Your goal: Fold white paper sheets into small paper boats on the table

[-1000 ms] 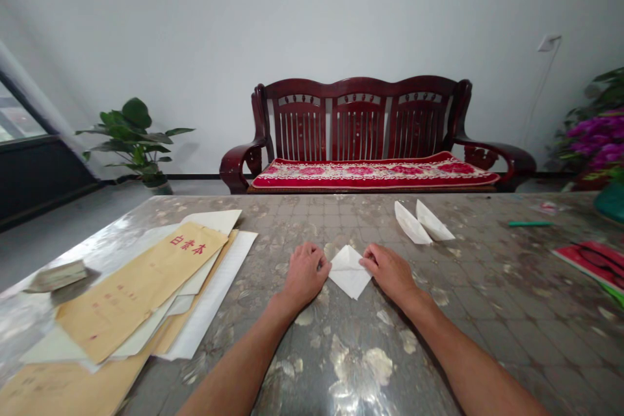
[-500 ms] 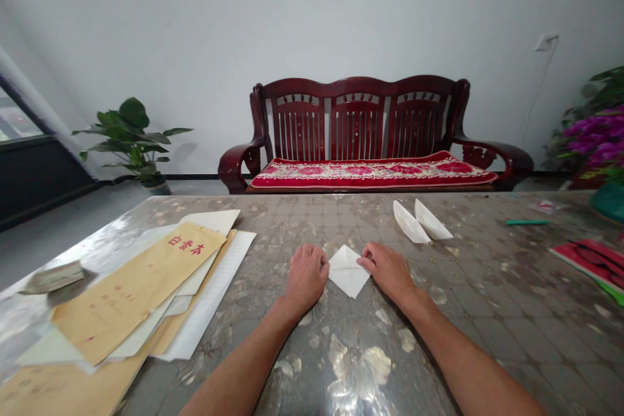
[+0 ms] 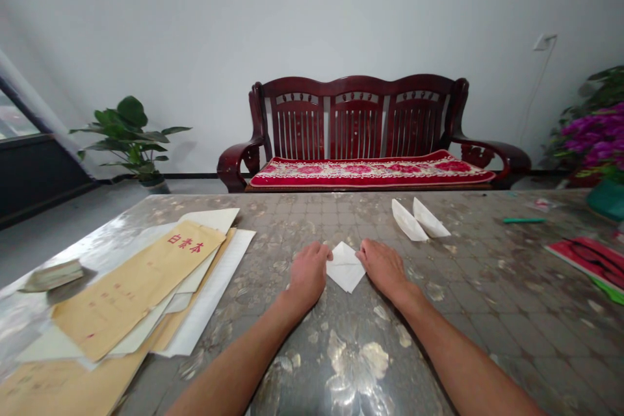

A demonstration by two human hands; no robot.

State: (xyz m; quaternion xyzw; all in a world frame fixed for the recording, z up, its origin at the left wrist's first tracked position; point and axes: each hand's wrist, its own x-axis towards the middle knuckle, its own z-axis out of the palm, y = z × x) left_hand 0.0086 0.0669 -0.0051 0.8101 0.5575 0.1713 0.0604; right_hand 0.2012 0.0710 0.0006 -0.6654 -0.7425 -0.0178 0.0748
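A white sheet of paper [image 3: 346, 268], folded into a small diamond with a crease across its middle, is between my two hands at the table's centre. My left hand [image 3: 310, 271] has its fingers curled, thumb and fingertips pinching the paper's left corner. On the other side my right hand [image 3: 383, 266] grips the right corner between thumb and bent fingers. Beyond my right hand lie two white folded paper boats [image 3: 418, 220], side by side and apart from the hands.
Brown paper booklets [image 3: 141, 286] and loose sheets overlap at the left, beside a small worn notebook [image 3: 53, 275]. To the right are a green pen [image 3: 524, 221], a red book [image 3: 587, 261] with glasses on it, and a flower pot [image 3: 607, 200]. A wooden bench [image 3: 358, 123] stands behind the table [image 3: 302, 214].
My fingers have closed in on the paper's side corners, with the right hand shifting slightly left and up. The paper has moved up a little; the boats lie as before.
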